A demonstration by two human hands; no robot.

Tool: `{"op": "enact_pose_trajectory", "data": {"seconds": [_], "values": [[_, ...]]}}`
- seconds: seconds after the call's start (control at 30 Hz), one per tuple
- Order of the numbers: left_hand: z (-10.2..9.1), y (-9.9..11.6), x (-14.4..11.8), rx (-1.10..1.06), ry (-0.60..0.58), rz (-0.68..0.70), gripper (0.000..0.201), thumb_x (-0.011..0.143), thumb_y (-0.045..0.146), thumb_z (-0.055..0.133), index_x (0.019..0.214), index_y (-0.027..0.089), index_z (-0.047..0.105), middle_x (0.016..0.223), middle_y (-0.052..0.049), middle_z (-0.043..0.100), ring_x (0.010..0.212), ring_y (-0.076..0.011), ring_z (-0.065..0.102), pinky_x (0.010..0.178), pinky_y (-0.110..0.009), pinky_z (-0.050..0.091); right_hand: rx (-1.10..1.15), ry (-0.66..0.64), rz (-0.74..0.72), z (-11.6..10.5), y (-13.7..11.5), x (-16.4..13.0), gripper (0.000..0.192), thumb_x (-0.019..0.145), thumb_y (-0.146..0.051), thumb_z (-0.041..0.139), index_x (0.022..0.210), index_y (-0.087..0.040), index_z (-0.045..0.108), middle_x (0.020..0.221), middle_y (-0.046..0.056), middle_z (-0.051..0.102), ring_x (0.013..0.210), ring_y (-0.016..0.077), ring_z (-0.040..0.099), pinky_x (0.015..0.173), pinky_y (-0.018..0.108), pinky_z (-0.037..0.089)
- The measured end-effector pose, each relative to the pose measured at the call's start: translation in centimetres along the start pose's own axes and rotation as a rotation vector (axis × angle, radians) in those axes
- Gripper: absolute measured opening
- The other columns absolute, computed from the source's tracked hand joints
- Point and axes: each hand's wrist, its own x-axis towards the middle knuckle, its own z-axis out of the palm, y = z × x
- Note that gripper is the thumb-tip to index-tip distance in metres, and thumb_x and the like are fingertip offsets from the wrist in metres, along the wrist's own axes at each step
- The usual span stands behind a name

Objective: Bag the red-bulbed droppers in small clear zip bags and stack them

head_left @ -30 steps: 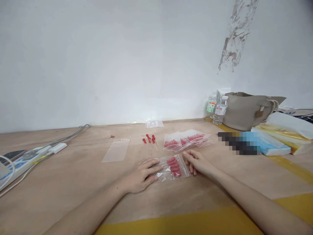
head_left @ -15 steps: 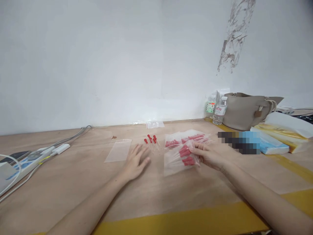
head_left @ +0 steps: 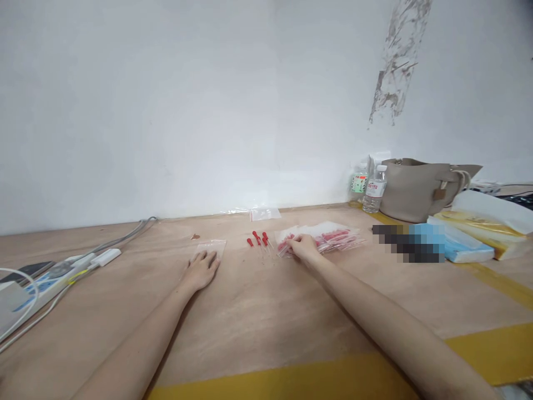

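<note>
Resting flat, palm down, left hand (head_left: pixel 201 269) on near end of empty clear bag (head_left: pixel 211 248), fingers spread, nothing clasped. Right hand (head_left: pixel 303 246) laid on left edge of pile of filled bags (head_left: pixel 328 237); fingers curled there, grip unclear. Loose red-capped pieces (head_left: pixel 258 240) between hands, on wooden table (head_left: pixel 266 311). Beige handbag (head_left: pixel 420 186), water bottle (head_left: pixel 373 190) far right by wall.

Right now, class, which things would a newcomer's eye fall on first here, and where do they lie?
The pile of clear bags of red-capped pieces at mid-table, with the right hand on its near-left edge. Left of it lie loose red-capped pieces, then an empty clear bag under the left hand.
</note>
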Motion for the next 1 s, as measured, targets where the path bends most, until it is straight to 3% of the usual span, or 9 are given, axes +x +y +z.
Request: {"op": "enact_pose_trajectory", "data": {"seconds": [0.1, 0.23, 0.3, 0.43, 0.53, 0.63, 0.77, 0.87, 1.0], "values": [[-1.0, 0.6, -0.8, -0.003, -0.051, 0.072, 0.047, 0.086, 0.039, 0.027, 0.121, 0.015, 0.046, 0.129, -0.017, 0.039, 0.121, -0.0310, 0.031, 0.094, -0.049, 0.026, -0.148, 0.076, -0.024, -1.0, 0.6, -0.2, 0.014, 0.052, -0.025, 0.062, 0.056, -0.017, 0.051, 0.057, 0.003, 0.055, 0.072, 0.0204, 0.055, 0.062, 0.026, 0.040], [-3.2, 1.7, -2.6, -0.046, -0.190, 0.267, 0.040, 0.081, 0.036, 0.038, 0.115, 0.019, 0.051, 0.124, -0.010, 0.046, 0.112, -0.0248, 0.046, 0.090, -0.035, 0.037, -0.473, 0.255, -0.203, -2.3, 0.1, -1.3, 0.045, 0.055, -0.029, 0.063, 0.095, -0.013, 0.048, 0.093, 0.010, 0.054, 0.084, 0.0215, 0.053, 0.066, 0.027, 0.039], [-4.5, 2.3, -3.7, -0.058, -0.264, 0.340, 0.039, 0.075, 0.033, 0.048, 0.112, 0.023, 0.054, 0.123, -0.007, 0.049, 0.109, -0.0243, 0.049, 0.087, -0.032, 0.040, -0.667, 0.289, -0.316, -2.4, -0.6, -2.0, 0.047, 0.063, -0.032, 0.058, 0.104, -0.012, 0.044, 0.105, 0.014, 0.047, 0.082, 0.0206, 0.054, 0.064, 0.028, 0.039], [-7.0, 3.9, -5.7, -0.129, -0.460, 0.505, 0.046, 0.064, 0.023, 0.062, 0.110, 0.025, 0.055, 0.127, -0.005, 0.045, 0.111, -0.0264, 0.046, 0.089, -0.035, 0.039, -0.817, 0.036, -0.401, -1.1, -2.4, -2.4, 0.023, 0.078, -0.023, 0.043, 0.098, -0.016, 0.051, 0.104, 0.011, 0.050, 0.084, 0.0189, 0.055, 0.069, 0.028, 0.038], [-7.6, 5.1, -6.5, -0.316, -0.562, 0.642, 0.031, 0.070, 0.030, 0.060, 0.100, 0.026, 0.058, 0.128, -0.003, 0.045, 0.109, -0.0231, 0.049, 0.084, -0.032, 0.043, -0.809, -0.156, -0.359, 1.2, -3.2, -1.3, 0.019, 0.076, -0.015, 0.044, 0.090, -0.015, 0.056, 0.092, 0.011, 0.058, 0.090, 0.0203, 0.054, 0.072, 0.026, 0.038], [-6.1, 6.0, -6.4, -0.426, -0.497, 0.712, 0.022, 0.075, 0.031, 0.057, 0.096, 0.024, 0.059, 0.124, -0.003, 0.048, 0.108, -0.0211, 0.049, 0.083, -0.031, 0.044, -0.804, -0.175, -0.289, 3.6, -3.3, 0.1, 0.021, 0.073, -0.015, 0.049, 0.092, -0.012, 0.057, 0.093, 0.015, 0.060, 0.089, 0.0228, 0.056, 0.069, 0.027, 0.040], [-2.8, 7.0, -6.0, -0.552, -0.258, 0.757, 0.031, 0.079, 0.027, 0.053, 0.110, 0.022, 0.052, 0.125, -0.005, 0.046, 0.112, -0.0199, 0.044, 0.093, -0.034, 0.037, -0.792, -0.208, -0.199, 5.8, -2.7, 1.8, 0.023, 0.072, -0.017, 0.053, 0.093, -0.010, 0.059, 0.095, 0.018, 0.060, 0.089, 0.0246, 0.057, 0.069, 0.029, 0.042], [-1.4, 7.7, -6.3, -0.563, -0.174, 0.762, 0.037, 0.082, 0.028, 0.050, 0.118, 0.022, 0.047, 0.125, -0.006, 0.046, 0.114, -0.0198, 0.042, 0.097, -0.036, 0.033, -0.772, -0.239, -0.144, 6.6, -2.7, 2.6, 0.024, 0.071, -0.015, 0.053, 0.094, -0.010, 0.059, 0.094, 0.018, 0.061, 0.088, 0.0249, 0.058, 0.069, 0.030, 0.043], [-1.1, 8.8, -7.3, -0.512, -0.117, 0.754, 0.036, 0.085, 0.028, 0.045, 0.121, 0.024, 0.044, 0.126, -0.005, 0.045, 0.117, -0.0195, 0.039, 0.099, -0.038, 0.032, -0.703, -0.270, -0.097, 6.0, -3.9, 2.6, 0.041, 0.067, -0.011, 0.055, 0.107, -0.009, 0.051, 0.084, 0.017, 0.064, 0.076, 0.0239, 0.060, 0.061, 0.030, 0.045]]}}
